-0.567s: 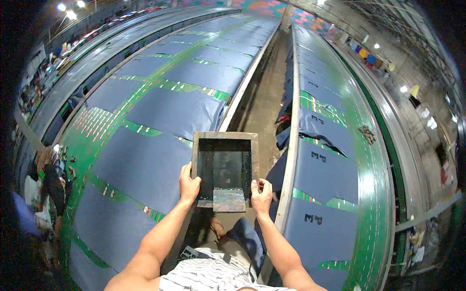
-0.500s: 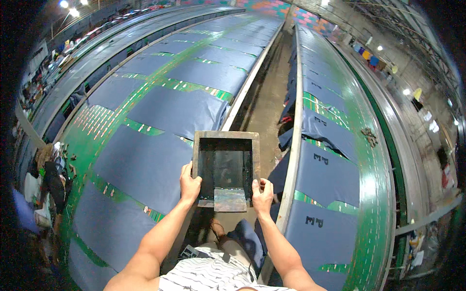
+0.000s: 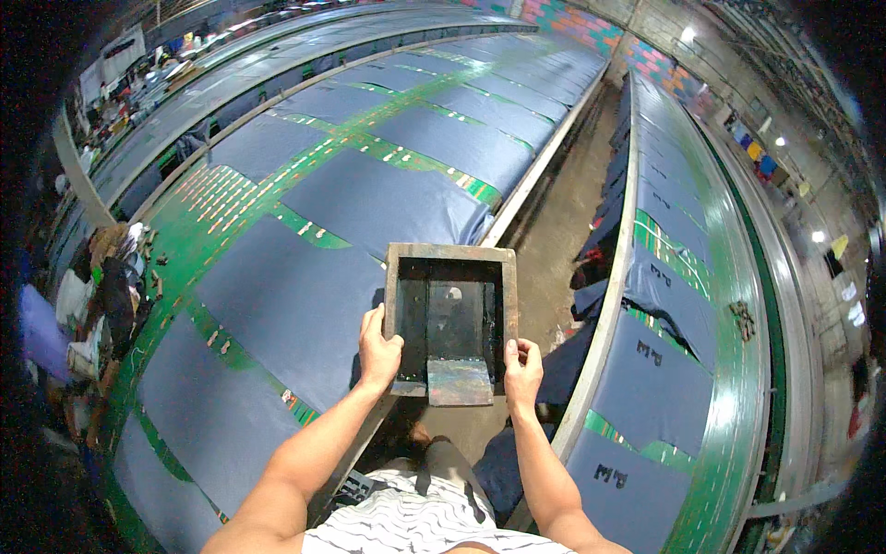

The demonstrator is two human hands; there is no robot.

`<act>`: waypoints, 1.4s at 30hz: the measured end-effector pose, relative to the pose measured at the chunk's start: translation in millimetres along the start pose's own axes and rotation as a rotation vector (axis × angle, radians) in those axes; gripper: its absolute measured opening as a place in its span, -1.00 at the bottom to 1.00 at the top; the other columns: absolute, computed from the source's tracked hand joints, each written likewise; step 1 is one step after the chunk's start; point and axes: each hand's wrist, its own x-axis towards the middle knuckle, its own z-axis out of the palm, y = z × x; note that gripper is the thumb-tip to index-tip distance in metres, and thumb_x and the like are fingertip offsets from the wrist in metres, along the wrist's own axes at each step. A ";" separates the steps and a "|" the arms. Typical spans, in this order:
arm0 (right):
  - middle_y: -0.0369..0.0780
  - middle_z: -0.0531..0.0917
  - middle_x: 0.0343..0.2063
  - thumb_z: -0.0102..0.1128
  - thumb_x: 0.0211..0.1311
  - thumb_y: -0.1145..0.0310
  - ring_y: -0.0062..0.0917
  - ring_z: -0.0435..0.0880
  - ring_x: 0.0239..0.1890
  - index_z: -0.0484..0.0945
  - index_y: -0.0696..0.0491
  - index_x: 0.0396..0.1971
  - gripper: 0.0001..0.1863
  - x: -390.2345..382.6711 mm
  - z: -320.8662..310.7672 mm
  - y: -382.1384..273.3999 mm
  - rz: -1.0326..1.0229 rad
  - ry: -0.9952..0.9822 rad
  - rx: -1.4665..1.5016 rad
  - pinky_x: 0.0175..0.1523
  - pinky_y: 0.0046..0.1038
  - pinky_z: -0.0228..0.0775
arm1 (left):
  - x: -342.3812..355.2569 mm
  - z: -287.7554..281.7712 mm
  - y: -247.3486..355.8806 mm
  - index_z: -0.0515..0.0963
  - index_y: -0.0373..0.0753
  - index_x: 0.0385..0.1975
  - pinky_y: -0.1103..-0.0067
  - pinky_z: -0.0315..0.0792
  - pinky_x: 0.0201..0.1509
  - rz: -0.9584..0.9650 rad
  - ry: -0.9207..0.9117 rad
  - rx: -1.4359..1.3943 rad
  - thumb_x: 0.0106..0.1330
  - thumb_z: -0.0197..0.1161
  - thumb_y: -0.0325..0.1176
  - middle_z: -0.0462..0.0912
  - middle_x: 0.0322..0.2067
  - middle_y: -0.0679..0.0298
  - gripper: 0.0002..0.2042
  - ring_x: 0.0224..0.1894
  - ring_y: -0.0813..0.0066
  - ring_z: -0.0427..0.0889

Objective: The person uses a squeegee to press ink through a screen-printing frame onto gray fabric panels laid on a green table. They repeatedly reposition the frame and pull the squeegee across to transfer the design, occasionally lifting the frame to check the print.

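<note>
A wooden-framed printing screen (image 3: 509, 294) hangs in the air in front of me, over the gap between two long tables. Its inside is dark, with a small pale spot on the mesh. Across its near edge lies a flat, paint-stained squeegee (image 3: 460, 382). My left hand (image 3: 379, 351) is closed on the frame's left side, while my right hand (image 3: 523, 377) grips the right side near the lower corner. Navy fabric panels (image 3: 277, 277) lie flat on the left table. More navy panels (image 3: 628, 462) on the right table carry small black prints.
A narrow concrete aisle (image 3: 563, 185) runs between the table edges. Small dark clumps (image 3: 742, 319) sit on the right table's green surface (image 3: 729, 406). Cloths and clutter (image 3: 92, 323) crowd the far left end. Further long tables (image 3: 305, 69) stand beyond on the left.
My view has swung to the left, so the tables appear shifted rightward. Both hands keep their hold on the screen, which appears slightly further right in the picture.
</note>
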 end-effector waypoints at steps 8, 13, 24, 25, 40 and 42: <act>-0.10 0.67 -0.23 0.27 0.36 0.13 -0.39 0.65 -0.18 0.58 0.20 -0.15 -0.62 19.6 17.2 -11.9 -0.009 -0.088 0.130 -0.01 -0.35 0.48 | 1.0 -14.4 1.6 0.36 -0.53 0.23 0.44 0.32 0.36 -0.016 0.116 0.016 -0.01 0.14 -0.67 0.47 0.10 -0.01 -0.35 0.22 0.12 0.48; -0.21 0.66 -0.34 0.28 0.37 0.15 -0.49 0.62 -0.30 0.59 0.16 -0.17 -0.66 26.1 37.7 -31.9 -0.061 -0.155 0.161 -0.11 -0.41 0.47 | -0.3 -29.0 -6.6 0.38 -0.53 0.22 0.42 0.33 0.35 -0.023 0.228 0.034 -0.02 0.15 -0.67 0.48 0.09 -0.03 -0.36 0.22 0.09 0.48; -0.22 0.66 -0.35 0.29 0.35 0.10 -0.55 0.57 -0.32 0.59 0.19 -0.18 -0.61 26.0 104.8 -55.6 -0.129 -0.381 0.217 -0.14 -0.44 0.45 | -10.7 -88.6 -20.3 0.36 -0.54 0.23 0.45 0.35 0.32 -0.114 0.420 0.116 -0.03 0.16 -0.71 0.47 0.09 -0.01 -0.35 0.19 0.12 0.49; -0.21 0.66 -0.33 0.28 0.35 0.10 -0.53 0.58 -0.30 0.59 0.19 -0.16 -0.60 21.8 110.6 -64.4 -0.118 -0.420 0.214 -0.12 -0.43 0.45 | -14.6 -98.3 -20.8 0.36 -0.54 0.23 0.45 0.35 0.31 -0.110 0.446 0.123 -0.02 0.15 -0.71 0.47 0.08 -0.01 -0.35 0.19 0.13 0.49; -0.14 0.65 -0.23 0.29 0.34 0.04 -0.47 0.60 -0.18 0.54 0.20 -0.07 -0.52 -148.0 195.2 -167.3 -0.184 -0.893 0.245 -0.08 -0.40 0.46 | -142.5 -294.8 -54.1 0.33 -0.54 0.26 0.44 0.33 0.31 -0.237 0.790 0.116 0.01 0.17 -0.70 0.45 0.06 -0.02 -0.34 0.19 0.13 0.46; -0.21 0.64 -0.29 0.26 0.37 0.04 -0.57 0.54 -0.27 0.54 0.20 -0.05 -0.52 -186.3 203.7 -171.0 -0.207 -0.896 0.227 -0.18 -0.50 0.38 | -166.5 -325.8 -59.9 0.34 -0.55 0.25 0.43 0.32 0.32 -0.257 0.826 0.106 0.01 0.18 -0.68 0.45 0.07 -0.03 -0.35 0.20 0.11 0.45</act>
